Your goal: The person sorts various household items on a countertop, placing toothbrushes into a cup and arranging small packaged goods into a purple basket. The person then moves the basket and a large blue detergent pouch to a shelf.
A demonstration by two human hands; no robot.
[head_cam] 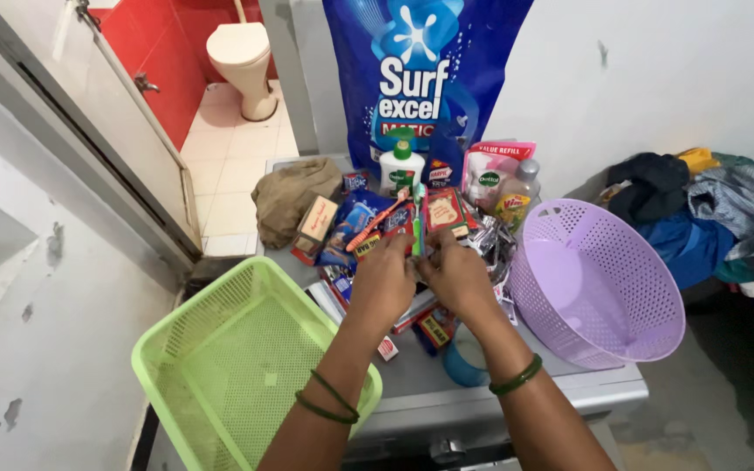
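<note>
The toothbrush (416, 228), green with a white part, stands almost upright between the two hands, above the heap of small packets on the grey surface (447, 397). The left hand (383, 283) is closed, its fingers pinching the lower handle; the right hand (457, 275) is also closed and touches the same handle from the other side. I judge the brush to be very light, stiff and thin, of smooth plastic that can slip, so the best grip is on the middle of the handle, not on the bristle end.

Around it lie small cardboard boxes and glossy sachets, for example a red packet (445, 209), which look light and easy to crush. A white pump bottle (401, 166) with green top stands behind. Left is a green plastic basket (220, 366) with mesh walls; right a round lilac basket (599, 283), tilted, with many holes. A brown cloth (290, 194) lies soft and crumpled.
</note>
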